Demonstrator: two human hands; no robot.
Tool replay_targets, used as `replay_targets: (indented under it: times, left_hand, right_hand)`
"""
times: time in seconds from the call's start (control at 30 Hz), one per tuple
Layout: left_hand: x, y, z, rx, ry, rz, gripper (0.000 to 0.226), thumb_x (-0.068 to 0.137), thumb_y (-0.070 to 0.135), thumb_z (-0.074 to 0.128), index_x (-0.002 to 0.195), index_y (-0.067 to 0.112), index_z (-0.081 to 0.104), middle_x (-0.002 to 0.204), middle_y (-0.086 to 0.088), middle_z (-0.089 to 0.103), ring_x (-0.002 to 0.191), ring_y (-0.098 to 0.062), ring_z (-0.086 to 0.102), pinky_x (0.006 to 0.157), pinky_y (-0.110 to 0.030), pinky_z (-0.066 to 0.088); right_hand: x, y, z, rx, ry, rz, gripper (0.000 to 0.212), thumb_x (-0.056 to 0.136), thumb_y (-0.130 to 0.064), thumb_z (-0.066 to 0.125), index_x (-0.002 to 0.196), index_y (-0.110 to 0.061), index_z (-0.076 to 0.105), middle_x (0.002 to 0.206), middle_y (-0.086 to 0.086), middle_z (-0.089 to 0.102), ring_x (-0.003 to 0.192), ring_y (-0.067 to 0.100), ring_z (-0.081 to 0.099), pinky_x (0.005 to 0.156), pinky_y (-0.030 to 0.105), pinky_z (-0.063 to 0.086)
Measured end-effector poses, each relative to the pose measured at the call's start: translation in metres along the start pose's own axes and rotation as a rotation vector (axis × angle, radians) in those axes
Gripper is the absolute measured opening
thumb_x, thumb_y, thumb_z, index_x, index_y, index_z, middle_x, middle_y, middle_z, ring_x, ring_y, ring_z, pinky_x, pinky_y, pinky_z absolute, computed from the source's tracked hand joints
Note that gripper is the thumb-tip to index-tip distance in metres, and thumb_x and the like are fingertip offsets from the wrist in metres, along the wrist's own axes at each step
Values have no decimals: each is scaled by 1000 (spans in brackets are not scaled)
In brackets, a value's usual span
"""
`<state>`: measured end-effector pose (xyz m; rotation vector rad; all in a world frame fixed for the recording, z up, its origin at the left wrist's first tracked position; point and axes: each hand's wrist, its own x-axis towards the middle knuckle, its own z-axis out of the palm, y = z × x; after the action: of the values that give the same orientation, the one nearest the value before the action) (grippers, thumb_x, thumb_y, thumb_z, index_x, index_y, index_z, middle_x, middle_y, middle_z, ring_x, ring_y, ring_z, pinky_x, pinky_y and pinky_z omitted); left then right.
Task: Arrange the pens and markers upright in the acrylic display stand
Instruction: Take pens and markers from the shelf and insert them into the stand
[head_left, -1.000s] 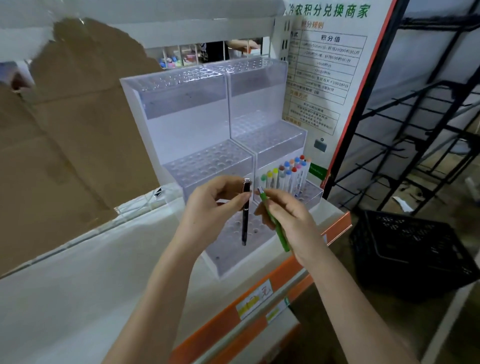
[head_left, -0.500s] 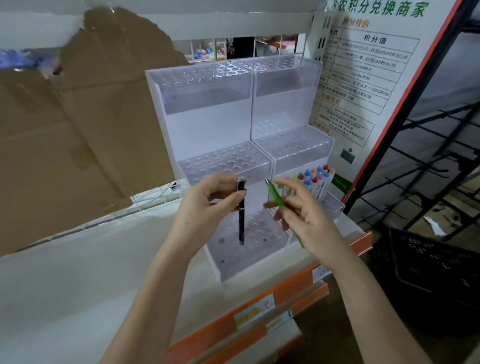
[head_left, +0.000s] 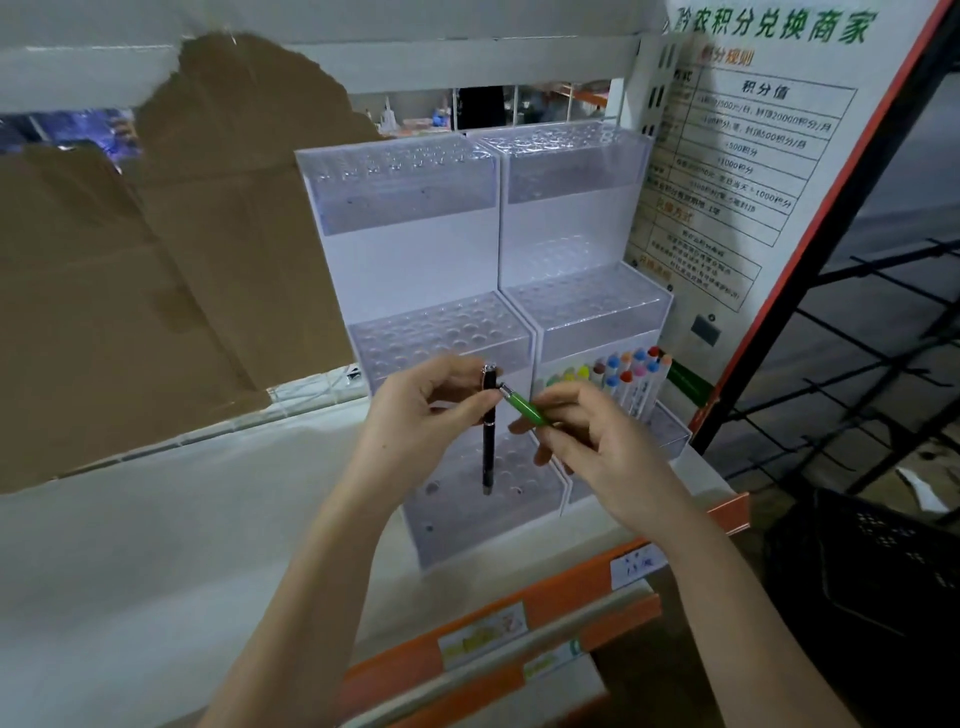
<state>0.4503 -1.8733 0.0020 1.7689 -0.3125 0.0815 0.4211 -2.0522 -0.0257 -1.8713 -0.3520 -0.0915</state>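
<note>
Acrylic display stand (head_left: 415, 270), clear, three stepped tiers of holes, twin units side by side on the shelf; rigid, likely brittle. Markers (head_left: 631, 376), capped in assorted colours, upright in the right unit's lowest tier. Black pen (head_left: 489, 431), slim, stiff, light, probably slick; vertical, tip at the left unit's bottom-tier holes, pinched near its cap by the left hand (head_left: 421, 410). Best held high for aiming. Green pen (head_left: 524, 408), slanted, gripped by the curled fingers of the right hand (head_left: 597, 441). Against half a second ago: green pen's silver end now beside the black cap, hands closer.
</note>
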Motion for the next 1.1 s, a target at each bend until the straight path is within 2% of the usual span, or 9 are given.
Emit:
replay_targets:
  times: [0.13, 0.33, 0.53, 0.6, 0.67, 0.77, 0.9, 1.0, 1.1]
  left_hand:
    - [-2, 3, -2, 34, -49, 5, 17, 79, 4, 70, 86, 19, 72, 81, 11, 73, 79, -8, 69, 77, -19, 55]
    - [-2, 4, -5, 157, -66, 6, 15, 79, 10, 72, 84, 24, 73, 79, 6, 73, 79, -11, 69, 83, -32, 55]
    - [-3, 6, -9, 158, -13, 34, 19, 81, 8, 70, 79, 26, 71, 79, 9, 71, 76, -9, 68, 79, -30, 54]
    - [-3, 6, -13, 131, -1, 40, 20, 81, 6, 69, 77, 26, 71, 77, 11, 71, 75, -10, 68, 79, -30, 54]
    - [-4, 5, -15, 124, -2, 47, 21, 81, 5, 69, 77, 25, 71, 77, 14, 70, 75, -10, 67, 78, -29, 53]
    - [-5, 4, -13, 142, 5, 56, 24, 81, 6, 70, 76, 30, 70, 79, 13, 71, 75, -9, 68, 74, -21, 53]
    - [-4, 2, -8, 170, 1, 38, 21, 81, 8, 70, 77, 29, 70, 81, 13, 71, 76, -6, 67, 72, -16, 51]
    - [-4, -1, -8, 190, 10, 25, 23, 82, 9, 69, 78, 31, 70, 82, 15, 71, 77, -4, 67, 75, -20, 53]
    - [-3, -2, -9, 218, 67, 15, 23, 82, 13, 70, 78, 36, 69, 82, 18, 71, 78, -1, 67, 75, -21, 53]
  right_hand:
    - [2, -2, -6, 21, -17, -4, 25, 91, -4, 55, 100, -27, 57, 95, -7, 71, 81, 7, 66, 77, 21, 50]
    - [5, 0, -15, -52, -62, -17, 31, 89, -6, 59, 100, -34, 59, 89, -1, 69, 83, 12, 66, 80, 26, 53]
    - [4, 8, -34, -53, -99, 70, 24, 83, -4, 65, 98, -23, 64, 91, -4, 69, 88, 8, 65, 77, 21, 52]
    - [2, 10, -42, 47, -36, 65, 20, 80, -3, 65, 93, -18, 65, 85, -5, 69, 79, 8, 65, 68, 18, 52]
    - [1, 11, -47, 264, 89, 41, 15, 70, -19, 74, 85, -17, 69, 75, -3, 68, 69, 9, 63, 61, 16, 51]
    - [6, 14, -46, 615, 216, 51, 39, 45, -43, 89, 76, -23, 75, 68, -2, 66, 63, 7, 62, 57, 15, 52]
    - [16, 9, -38, 865, 289, 11, 34, 45, -32, 90, 73, -19, 76, 74, -2, 69, 71, 7, 66, 64, 16, 53]
    - [20, 0, -35, 778, 425, -56, 17, 57, -27, 76, 72, -20, 75, 78, -4, 70, 77, 9, 67, 72, 20, 54]
    - [24, -6, -32, 455, 538, -65, 12, 72, -20, 72, 84, -20, 70, 78, -7, 70, 78, 12, 67, 75, 22, 54]
